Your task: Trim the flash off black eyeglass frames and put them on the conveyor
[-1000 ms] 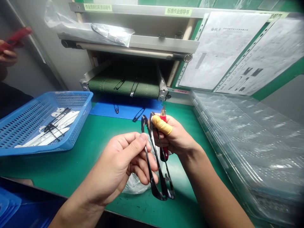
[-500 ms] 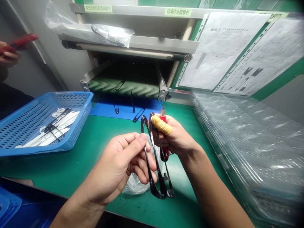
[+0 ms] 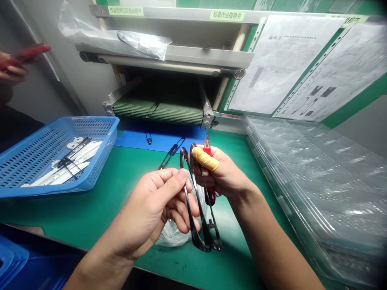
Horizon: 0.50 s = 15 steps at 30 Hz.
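Shiny black, long narrow plastic frames (image 3: 197,197) hang between my hands over the table. My left hand (image 3: 163,201) pinches the left edge of one between thumb and fingers. My right hand (image 3: 223,171), with a yellow finger cot (image 3: 205,159) on its thumb, grips the frames near their upper end. It also holds a red utility knife (image 3: 210,196), blade upward. Beneath the frames, a clear plastic bag (image 3: 173,235) lies partly hidden by my left hand. Further black frames (image 3: 172,152) rest on the table just beyond my hands.
At the back, a green conveyor belt (image 3: 178,112) ends above a blue sheet (image 3: 133,137). A blue basket (image 3: 104,155) with white and black pieces stands left. Clear plastic trays (image 3: 302,193) are stacked right. Another person's hand (image 3: 13,70) holds a red object at far left.
A black frame that stood at the belt's end has dropped and now lies on the table close to my left hand. My hands and the frames in them have barely moved.
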### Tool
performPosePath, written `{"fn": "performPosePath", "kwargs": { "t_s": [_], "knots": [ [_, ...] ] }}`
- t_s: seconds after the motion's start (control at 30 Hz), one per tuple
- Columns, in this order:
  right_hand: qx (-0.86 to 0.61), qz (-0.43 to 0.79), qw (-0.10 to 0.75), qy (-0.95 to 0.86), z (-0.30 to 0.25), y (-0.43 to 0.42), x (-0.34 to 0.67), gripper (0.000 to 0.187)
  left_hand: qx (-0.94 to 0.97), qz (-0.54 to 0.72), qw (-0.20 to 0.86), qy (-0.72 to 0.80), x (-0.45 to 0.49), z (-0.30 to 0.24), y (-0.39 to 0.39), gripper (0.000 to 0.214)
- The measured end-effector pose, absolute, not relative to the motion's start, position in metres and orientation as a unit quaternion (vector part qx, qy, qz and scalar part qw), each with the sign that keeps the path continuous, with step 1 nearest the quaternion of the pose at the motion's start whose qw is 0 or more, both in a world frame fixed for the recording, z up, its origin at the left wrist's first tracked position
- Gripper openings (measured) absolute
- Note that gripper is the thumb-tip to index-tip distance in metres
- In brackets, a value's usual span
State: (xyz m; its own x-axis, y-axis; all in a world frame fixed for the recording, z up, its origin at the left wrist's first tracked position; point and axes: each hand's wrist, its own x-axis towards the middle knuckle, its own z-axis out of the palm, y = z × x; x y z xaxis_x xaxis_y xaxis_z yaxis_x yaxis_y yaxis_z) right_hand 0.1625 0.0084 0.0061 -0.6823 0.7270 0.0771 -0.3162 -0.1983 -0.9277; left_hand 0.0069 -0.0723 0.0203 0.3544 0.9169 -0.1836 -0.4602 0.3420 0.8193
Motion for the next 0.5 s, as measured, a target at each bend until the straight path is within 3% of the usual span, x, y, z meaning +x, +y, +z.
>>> {"fn": "performPosePath", "kwargs": {
  "t_s": [0.5],
  "knots": [
    [-0.192, 0.747, 0.348, -0.533, 0.0048, 0.0087, 0.1629, 0.040, 0.336, 0.458, 0.752, 0.333, 0.0088, 0.0217, -0.0704, 0.028]
  ]
}}
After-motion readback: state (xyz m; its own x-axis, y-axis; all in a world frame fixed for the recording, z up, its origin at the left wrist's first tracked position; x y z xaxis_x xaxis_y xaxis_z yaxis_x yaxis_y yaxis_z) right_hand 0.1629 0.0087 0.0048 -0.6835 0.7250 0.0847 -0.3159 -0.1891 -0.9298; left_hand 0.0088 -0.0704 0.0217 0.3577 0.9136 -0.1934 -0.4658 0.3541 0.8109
